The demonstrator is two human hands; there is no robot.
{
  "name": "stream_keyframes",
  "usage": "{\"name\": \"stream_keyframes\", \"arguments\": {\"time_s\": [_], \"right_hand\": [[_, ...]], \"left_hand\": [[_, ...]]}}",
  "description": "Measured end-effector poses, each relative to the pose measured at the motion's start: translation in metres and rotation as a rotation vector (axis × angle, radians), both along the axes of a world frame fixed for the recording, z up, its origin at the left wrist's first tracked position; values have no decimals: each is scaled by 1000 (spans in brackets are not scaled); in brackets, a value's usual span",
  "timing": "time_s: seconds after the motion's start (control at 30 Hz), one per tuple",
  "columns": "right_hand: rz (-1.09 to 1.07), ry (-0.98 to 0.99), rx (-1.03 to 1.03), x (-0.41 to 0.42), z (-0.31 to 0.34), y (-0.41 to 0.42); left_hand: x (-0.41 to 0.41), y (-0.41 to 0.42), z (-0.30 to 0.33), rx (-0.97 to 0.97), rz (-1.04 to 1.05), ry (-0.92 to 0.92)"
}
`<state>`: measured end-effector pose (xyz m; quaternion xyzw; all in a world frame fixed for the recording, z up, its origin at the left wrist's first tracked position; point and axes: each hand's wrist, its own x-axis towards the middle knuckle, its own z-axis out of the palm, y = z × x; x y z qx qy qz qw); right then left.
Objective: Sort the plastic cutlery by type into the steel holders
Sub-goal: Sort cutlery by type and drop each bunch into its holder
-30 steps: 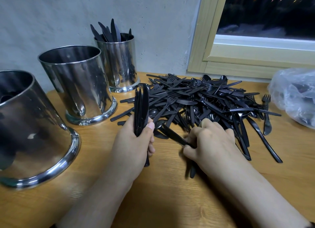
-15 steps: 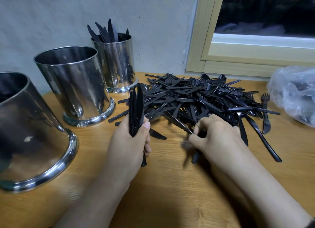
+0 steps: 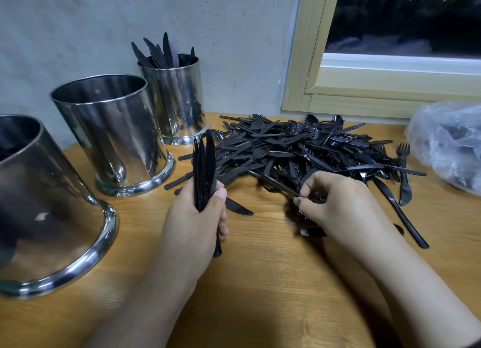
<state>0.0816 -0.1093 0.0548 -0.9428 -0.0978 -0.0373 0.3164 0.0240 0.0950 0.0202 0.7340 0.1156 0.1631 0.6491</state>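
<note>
A heap of black plastic cutlery (image 3: 307, 150) lies on the wooden table (image 3: 260, 282). My left hand (image 3: 194, 222) grips an upright bundle of black knives (image 3: 204, 165) in front of the heap. My right hand (image 3: 335, 202) pinches a single black knife (image 3: 276, 183) at the heap's near edge, its blade pointing left into the pile. Three steel holders stand at the left: the far one (image 3: 177, 98) holds several knives, the middle one (image 3: 112, 134) shows nothing inside, the near one (image 3: 39, 204) has a hidden interior.
A clear plastic bag (image 3: 450, 144) with dark cutlery inside sits at the right edge. A loose knife (image 3: 238, 207) lies between my hands. A grey wall and a wooden window frame (image 3: 312, 61) bound the table at the back.
My right hand has lifted and drawn a knife out of the heap's near edge, moving slightly up and right. My left hand keeps its bundle almost still.
</note>
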Motion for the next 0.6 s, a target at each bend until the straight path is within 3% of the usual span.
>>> {"name": "stream_keyframes", "arguments": {"time_s": [0.17,0.3,0.43,0.6], "right_hand": [[-15,-47,115,5,-5,-3],[-16,-17,264,3,-4,-1],[-16,-42,236,4,-6,1],[143,-19,450,-11,-3,19]], "left_hand": [[0,2,-1,26,7,-4],[-1,1,0,-77,26,10],[1,1,-1,-170,42,3],[2,-2,0,-252,22,17]]}}
